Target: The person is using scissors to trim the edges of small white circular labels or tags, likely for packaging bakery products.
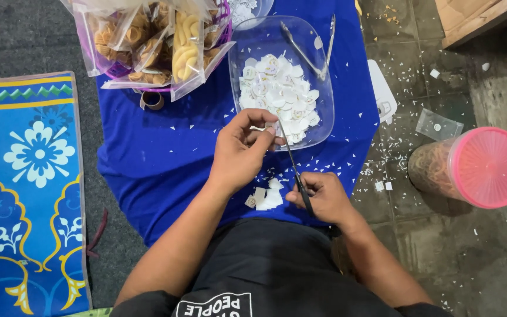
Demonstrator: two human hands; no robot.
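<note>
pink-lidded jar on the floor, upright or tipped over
Tipped over: the jar lies on its side on the tiled floor, pink lid facing the camera.

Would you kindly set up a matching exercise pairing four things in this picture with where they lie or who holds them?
Things:
1. scissors
2. metal tongs
3. pink-lidded jar
4. bags of snacks

Places:
A. lying on its side on the tiled floor
B. piled in a purple basket at the top of the blue cloth
C. held in the right hand
D. resting in the clear tray above the paper pieces

Pairs: 1-C, 2-D, 3-A, 4-B
</note>
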